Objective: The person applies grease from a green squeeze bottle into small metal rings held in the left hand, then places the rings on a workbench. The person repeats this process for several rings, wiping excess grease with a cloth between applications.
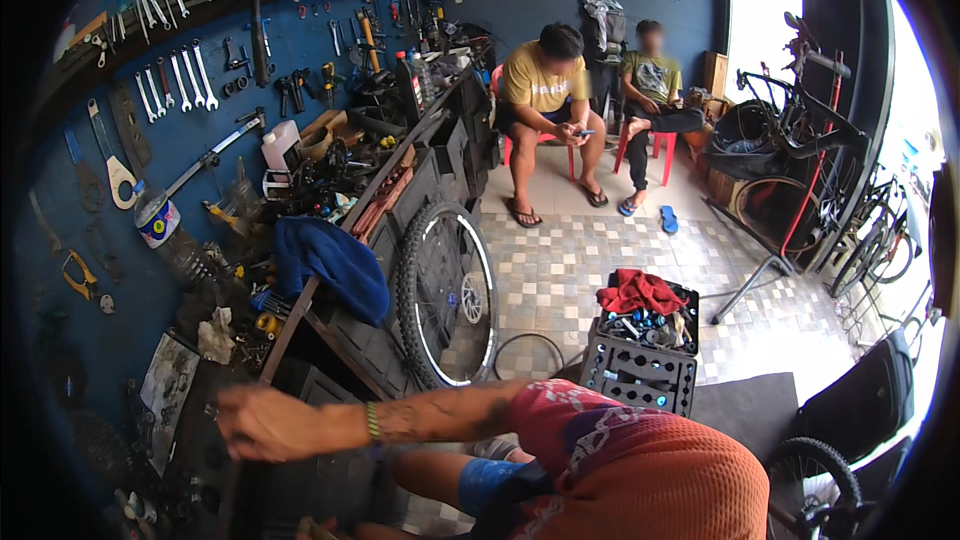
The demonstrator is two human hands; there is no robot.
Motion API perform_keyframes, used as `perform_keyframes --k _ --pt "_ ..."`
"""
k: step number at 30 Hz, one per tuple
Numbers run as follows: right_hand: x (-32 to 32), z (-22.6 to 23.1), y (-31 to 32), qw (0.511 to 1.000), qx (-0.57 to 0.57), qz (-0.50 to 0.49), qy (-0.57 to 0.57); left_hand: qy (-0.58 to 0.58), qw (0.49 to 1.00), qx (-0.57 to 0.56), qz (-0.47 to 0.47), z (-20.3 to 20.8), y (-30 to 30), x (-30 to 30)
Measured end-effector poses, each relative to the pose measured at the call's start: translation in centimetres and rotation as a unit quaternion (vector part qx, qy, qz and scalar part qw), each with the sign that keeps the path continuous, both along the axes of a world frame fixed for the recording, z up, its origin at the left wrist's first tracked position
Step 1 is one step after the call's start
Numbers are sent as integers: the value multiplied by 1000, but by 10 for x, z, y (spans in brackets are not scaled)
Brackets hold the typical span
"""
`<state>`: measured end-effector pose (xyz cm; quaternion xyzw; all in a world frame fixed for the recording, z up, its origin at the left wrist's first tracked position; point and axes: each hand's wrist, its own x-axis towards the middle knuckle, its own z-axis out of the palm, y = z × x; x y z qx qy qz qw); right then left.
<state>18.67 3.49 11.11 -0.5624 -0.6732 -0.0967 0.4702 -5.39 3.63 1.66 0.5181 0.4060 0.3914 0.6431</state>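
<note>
Orange ribbed cloth, the wearer's shirt (660,470), fills the lower part of the view, and from its patterned sleeve the right arm reaches across to the cluttered worktop (287,340). The right hand (265,425), with a yellow-green bracelet (373,421) at its wrist, is over the near end of the worktop, by the front edge. Its fingers are loosely curled and blurred, so I cannot tell whether they have hold of anything. The left hand cannot be made out, nor can I tell what it may hold. Nearest the right hand, toward the worktop's back edge, lies a soiled pale sheet (165,395), and a crumpled whitish rag (215,335) is a little farther along. Beside the front edge sits a yellow roll (268,323); past it, a dark blue cloth (330,265) drapes over that same edge. Wrenches (207,75) hang in a row above the back edge. A bicycle wheel (472,297) with a knobbly tyre stands along the worktop's front. On the tiled floor, an open tool case (638,375) has a red cloth (645,292) lying across its far edge. Farther off, two people (545,85) sit on red seats, the nearer one holding a phone (585,134)
</note>
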Motion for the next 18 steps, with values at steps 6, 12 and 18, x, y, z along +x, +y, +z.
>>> perform_keyframes --k 6,12,18 --pt "-26 -68 -113 963 -67 135 224 116 954 209 -183 -2 -27 41" --pt "-31 -88 -184 933 -133 3 335 58 944 84 -314 -12 -62 71" --pt "-21 -114 -227 958 -42 -213 185 34 913 63 -401 -29 -76 128"
